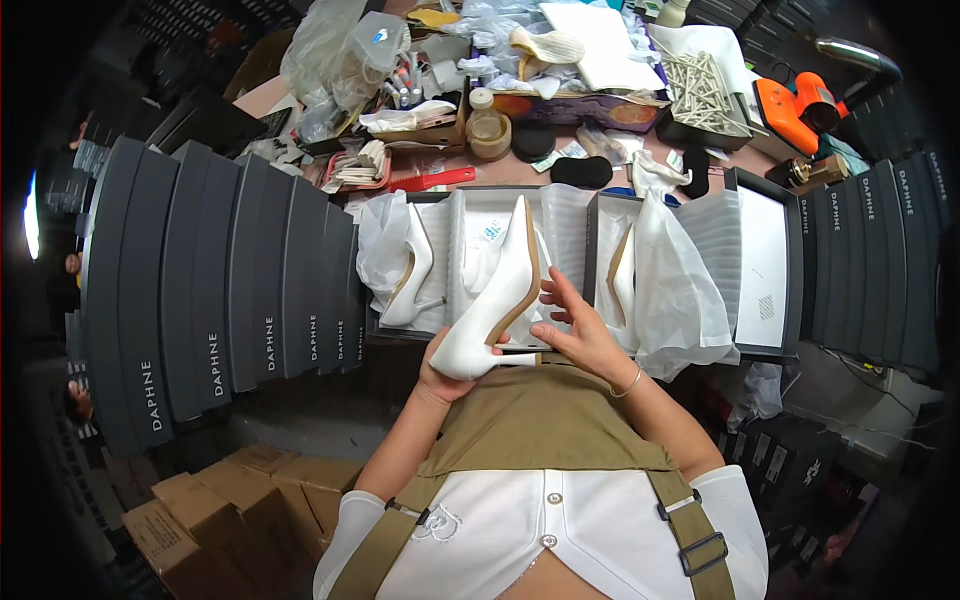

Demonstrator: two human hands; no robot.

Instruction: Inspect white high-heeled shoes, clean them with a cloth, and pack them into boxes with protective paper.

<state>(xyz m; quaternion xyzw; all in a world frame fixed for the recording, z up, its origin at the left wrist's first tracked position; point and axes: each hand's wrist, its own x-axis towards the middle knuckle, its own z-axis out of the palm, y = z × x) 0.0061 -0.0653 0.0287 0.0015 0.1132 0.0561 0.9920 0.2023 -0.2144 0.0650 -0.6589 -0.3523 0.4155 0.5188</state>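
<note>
I hold a white pointed high-heel shoe [500, 300] in front of my chest, toe pointing away from me. My left hand [440, 375] cups its heel end from below. My right hand [575, 330] grips the shoe's side and sole near the thin heel. Behind it, an open dark shoe box [455, 195] lined with white tissue holds a second white heel [412, 275]. To the right, another open box [770, 265] holds a third white shoe [622, 275] under loose tissue paper [675, 295].
Stacks of dark shoe boxes [230, 290] stand on the left and more dark boxes [880, 270] on the right. The far table holds plastic bags [345, 55], a roll of tape [488, 135], red scissors [430, 181], black insoles [581, 171] and an orange tool [800, 105]. Cardboard cartons [215, 510] sit at lower left.
</note>
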